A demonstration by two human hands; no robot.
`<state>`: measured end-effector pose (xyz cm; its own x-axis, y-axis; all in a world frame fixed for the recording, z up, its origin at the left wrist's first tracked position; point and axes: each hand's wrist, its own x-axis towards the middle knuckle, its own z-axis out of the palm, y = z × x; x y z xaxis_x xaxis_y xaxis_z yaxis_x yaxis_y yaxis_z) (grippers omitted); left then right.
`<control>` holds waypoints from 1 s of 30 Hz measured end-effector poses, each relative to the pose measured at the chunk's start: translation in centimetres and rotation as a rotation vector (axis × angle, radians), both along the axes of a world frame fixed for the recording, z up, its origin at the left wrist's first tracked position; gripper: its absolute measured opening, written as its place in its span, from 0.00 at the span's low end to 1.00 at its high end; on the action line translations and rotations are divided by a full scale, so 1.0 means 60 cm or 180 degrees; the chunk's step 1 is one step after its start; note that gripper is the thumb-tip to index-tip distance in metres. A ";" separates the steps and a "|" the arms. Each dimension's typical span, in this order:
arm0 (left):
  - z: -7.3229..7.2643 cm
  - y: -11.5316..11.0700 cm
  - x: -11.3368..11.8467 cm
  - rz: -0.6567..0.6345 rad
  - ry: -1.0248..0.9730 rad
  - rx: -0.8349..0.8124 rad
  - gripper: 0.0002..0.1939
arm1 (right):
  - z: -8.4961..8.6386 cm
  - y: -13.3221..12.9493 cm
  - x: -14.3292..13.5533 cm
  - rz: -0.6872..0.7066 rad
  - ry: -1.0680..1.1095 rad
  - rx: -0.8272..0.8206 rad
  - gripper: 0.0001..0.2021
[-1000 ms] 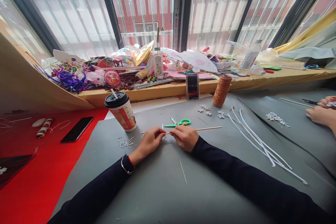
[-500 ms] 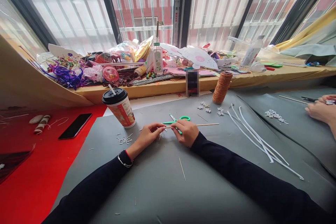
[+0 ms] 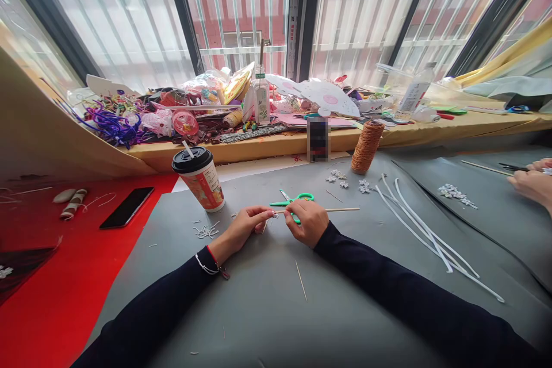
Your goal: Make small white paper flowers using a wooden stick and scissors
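My right hand [image 3: 308,222] is closed around a thin wooden stick [image 3: 344,209], which points out to the right past my knuckles. The stick's left end meets the fingertips of my left hand [image 3: 246,226]. Between left thumb and forefinger is a small white piece [image 3: 275,215], too small to make out fully, with a thin strand hanging below. Green-handled scissors [image 3: 302,198] lie just behind my right hand, partly covered by it. Nearer to me, a thin pointed stick [image 3: 301,280] rests on the grey mat [image 3: 345,310].
A lidded paper cup [image 3: 199,179] stands left of my hands, near white cord scraps [image 3: 207,230]. Behind are small white flowers [image 3: 364,186] and a brown twine spool [image 3: 367,147]. White cords [image 3: 420,224] lie right. A phone [image 3: 126,207] rests left; another person's hand [image 3: 532,184] works far right.
My left hand has turned slightly, and a dangling bracelet end now shows at the wrist. The stick stays in my right hand. The whole view has shifted a little.
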<state>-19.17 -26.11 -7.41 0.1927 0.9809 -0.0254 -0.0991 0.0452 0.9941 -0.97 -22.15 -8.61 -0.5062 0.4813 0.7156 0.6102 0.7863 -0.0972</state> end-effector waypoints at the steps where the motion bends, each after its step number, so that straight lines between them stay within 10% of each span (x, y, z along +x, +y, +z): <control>1: 0.001 0.000 0.000 -0.0033 -0.0015 -0.0001 0.13 | -0.001 0.000 0.000 0.0007 -0.0001 -0.0001 0.09; 15: -0.001 0.006 -0.009 0.0055 -0.0386 -0.0172 0.12 | 0.003 0.008 0.006 -0.0245 0.0296 -0.0235 0.10; 30: 0.004 -0.007 0.005 0.0054 0.0388 0.0235 0.18 | -0.002 0.001 -0.001 0.0597 0.0328 0.0156 0.06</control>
